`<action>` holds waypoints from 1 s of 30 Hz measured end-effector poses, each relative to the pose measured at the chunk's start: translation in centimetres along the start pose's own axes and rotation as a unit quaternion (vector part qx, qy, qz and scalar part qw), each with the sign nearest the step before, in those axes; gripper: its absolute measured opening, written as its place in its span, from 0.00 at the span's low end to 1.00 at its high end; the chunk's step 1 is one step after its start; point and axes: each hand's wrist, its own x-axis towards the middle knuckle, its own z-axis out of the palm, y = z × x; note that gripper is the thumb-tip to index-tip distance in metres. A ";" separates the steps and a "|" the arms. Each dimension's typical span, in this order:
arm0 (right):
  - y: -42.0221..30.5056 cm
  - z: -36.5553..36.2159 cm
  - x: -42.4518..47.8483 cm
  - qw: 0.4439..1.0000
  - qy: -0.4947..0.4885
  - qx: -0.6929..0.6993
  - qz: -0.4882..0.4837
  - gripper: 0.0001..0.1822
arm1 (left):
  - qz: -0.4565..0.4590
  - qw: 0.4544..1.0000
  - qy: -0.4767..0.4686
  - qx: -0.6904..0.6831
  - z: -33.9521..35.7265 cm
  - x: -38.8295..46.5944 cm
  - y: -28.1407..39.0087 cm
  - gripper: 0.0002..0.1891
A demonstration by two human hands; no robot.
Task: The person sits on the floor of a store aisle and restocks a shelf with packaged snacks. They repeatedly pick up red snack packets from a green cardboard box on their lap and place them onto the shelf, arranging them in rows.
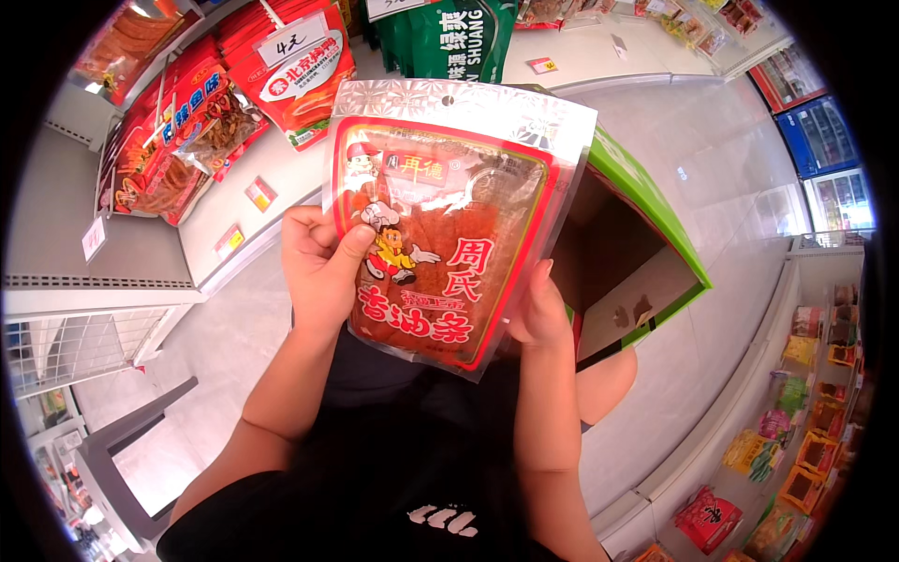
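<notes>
Both of my hands hold one flat plastic snack packet [435, 232] upright in front of my body. It has a silver top band, a red border and a clear window showing reddish-brown strips. My left hand [319, 267] grips its left edge with the thumb on the front. At the lower right edge is my right hand [541, 305], its thumb raised beside the edge and its other fingers mostly hidden behind the packet. Behind the packet, on the right, an open box [674, 242] with green edges and a dark inside stands tilted near my leg.
Red snack packets [302, 91] hang from hooks at the upper left, beside green packets [449, 42]. A white shelf [211, 232] with price tags runs below them. A grey plastic frame [105, 464] is at the lower left. Another shelf with packets [709, 520] lines the right.
</notes>
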 end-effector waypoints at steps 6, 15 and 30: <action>-0.3 1.1 -0.3 0.999 0.039 0.008 0.029 0.32 | -0.060 0.994 0.020 -0.087 -0.2 0.4 0.9 0.13; 0.9 1.2 -0.7 0.988 0.149 -0.010 0.048 0.25 | -0.057 0.994 0.077 -0.047 0.0 0.2 2.6 0.12; 4.0 2.4 -0.9 0.986 0.162 0.008 0.045 0.21 | 0.378 0.871 0.288 0.128 -16.7 7.8 23.2 0.15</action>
